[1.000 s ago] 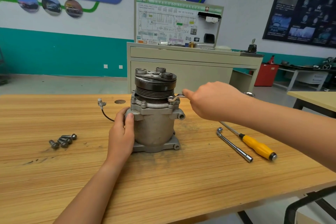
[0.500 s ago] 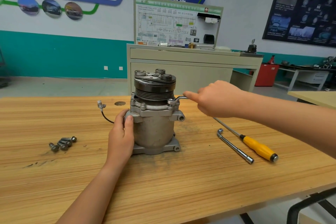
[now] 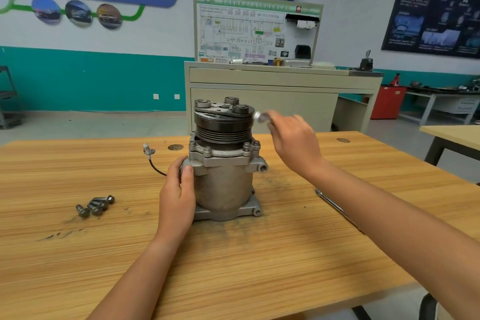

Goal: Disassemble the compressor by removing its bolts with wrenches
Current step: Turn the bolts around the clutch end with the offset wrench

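The grey compressor (image 3: 224,179) stands upright on the wooden table (image 3: 233,267), its black pulley on top. My left hand (image 3: 179,189) grips the left side of its body. My right hand (image 3: 293,138) is raised to the right of the pulley and holds a wrench (image 3: 259,115), whose blurred metal end shows beside the pulley rim. The wrench is off the flange bolts (image 3: 249,148). Several removed bolts (image 3: 94,206) lie on the table to the left.
An L-shaped socket wrench (image 3: 331,202) lies on the table at the right, partly hidden by my right forearm. A connector on a black wire (image 3: 149,152) hangs off the compressor's left. A beige cabinet (image 3: 272,96) stands behind the table.
My right hand has lifted the wrench off the flange bolt and up beside the pulley. My left hand has stayed on the compressor body.
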{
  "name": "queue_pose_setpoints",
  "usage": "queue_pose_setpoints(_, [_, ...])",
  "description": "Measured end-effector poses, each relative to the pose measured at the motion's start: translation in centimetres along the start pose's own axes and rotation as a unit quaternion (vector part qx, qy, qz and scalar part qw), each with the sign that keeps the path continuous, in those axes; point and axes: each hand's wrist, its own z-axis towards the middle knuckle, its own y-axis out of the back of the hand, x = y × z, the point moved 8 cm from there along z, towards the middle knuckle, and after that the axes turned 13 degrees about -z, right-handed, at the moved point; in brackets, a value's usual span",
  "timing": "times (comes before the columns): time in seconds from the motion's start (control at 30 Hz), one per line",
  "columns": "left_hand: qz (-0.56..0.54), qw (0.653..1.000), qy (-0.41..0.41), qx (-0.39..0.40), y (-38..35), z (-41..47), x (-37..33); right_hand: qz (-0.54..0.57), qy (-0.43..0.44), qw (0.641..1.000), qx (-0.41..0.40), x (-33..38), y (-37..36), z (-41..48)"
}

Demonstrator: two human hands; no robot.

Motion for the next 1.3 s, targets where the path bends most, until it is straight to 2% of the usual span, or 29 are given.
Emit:
queue_pose_setpoints(0.03, [0.0, 1.0, 0.0, -0.001, 0.0, 0.0, 0.0, 0.036, -0.036, 0.999, 0.008, -0.4, 1.0, -0.5])
queue_pose_setpoints(0.1, [-0.002, 1.0, 0.005, -0.004, 0.0, 0.1, 0.0, 0.064, -0.046, 0.996, 0.033, -0.2, 2.9, -1.4])
queue_pose_setpoints(0.23, [-0.005, 1.0, 0.007, -0.012, 0.2, 0.1, -0.3, -0.064, 0.014, 0.985, 0.162, 0.5, 4.2, -2.9])
queue_pose_setpoints(0.33, [-0.039, 0.999, 0.021, -0.024, 0.1, -0.1, -0.4, -0.122, 0.017, 0.965, 0.232, 0.5, 3.8, -3.2])
queue_pose_setpoints(0.57, [-0.045, 0.998, 0.029, -0.034, 0.4, -0.1, -0.3, -0.198, 0.023, 0.934, 0.296, 2.2, 3.8, -2.5])
queue_pose_setpoints(0.77, [-0.03, 0.999, 0.021, -0.03, 0.3, 0.0, -0.4, -0.259, 0.13, 0.883, 0.368, 7.0, 3.9, -1.2])
queue_pose_setpoints(0.9, [-0.032, 0.999, 0.019, -0.028, 0.3, -0.1, -0.4, -0.284, 0.159, 0.877, 0.354, 6.5, 3.8, -1.4])
queue_pose_setpoints(1.0, [-0.038, 0.999, 0.021, -0.025, 0.3, -0.2, -0.3, -0.284, 0.163, 0.891, 0.314, 3.6, 2.8, -1.6])
queue_pose_setpoints(1.13, [-0.037, 0.999, 0.014, -0.021, 0.2, -0.1, -0.4, -0.283, 0.222, 0.886, 0.294, 0.0, -0.2, -0.1])
queue_pose_setpoints(1.23, [-0.039, 0.999, 0.016, -0.017, 0.2, 0.0, -0.3, -0.241, 0.236, 0.906, 0.257, -0.4, -1.9, 0.8])
queue_pose_setpoints(1.3, [-0.042, 0.999, 0.017, -0.018, 0.2, 0.0, -0.3, -0.18, 0.248, 0.937, 0.165, 0.2, -2.3, 0.7])
